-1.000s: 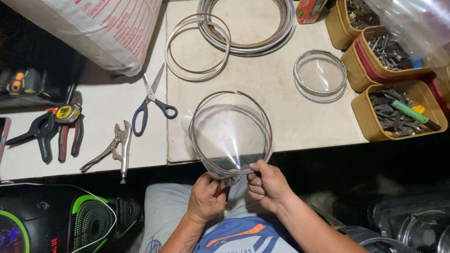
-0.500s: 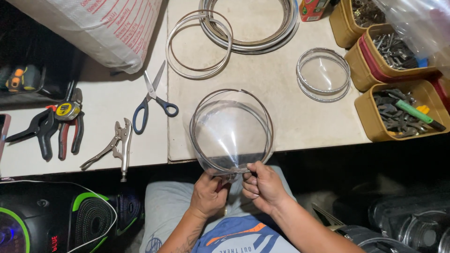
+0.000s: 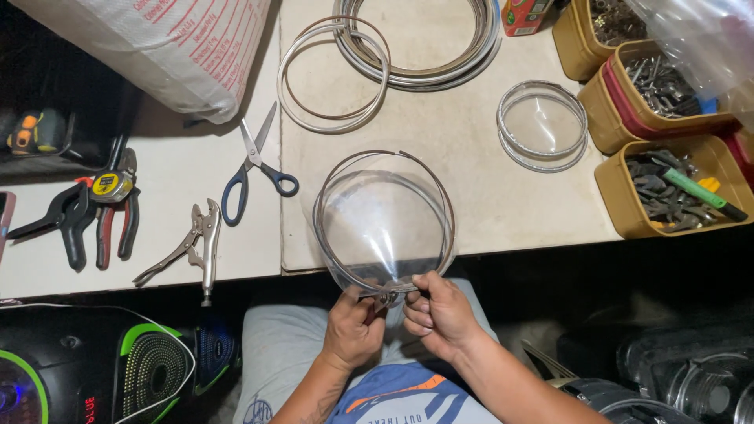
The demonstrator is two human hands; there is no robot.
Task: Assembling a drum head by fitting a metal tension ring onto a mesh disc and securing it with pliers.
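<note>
I have the hoop at the near edge of the table, its clear film stretched across it, and both my hands meet at its lowest point. My left hand is closed around a small tool whose kind I cannot tell, its tip at the hoop's joint; my right hand pinches the wire just beside it. I judge the film is on and the joint is being fastened, so this hoop looks nearly made. One finished-looking disc lies farther back to the right, while bare rings and a coil of wire wait behind, so more seem left to do. On the right, three tan tubs hold small metal parts; the nearest also has a green marker.
</note>
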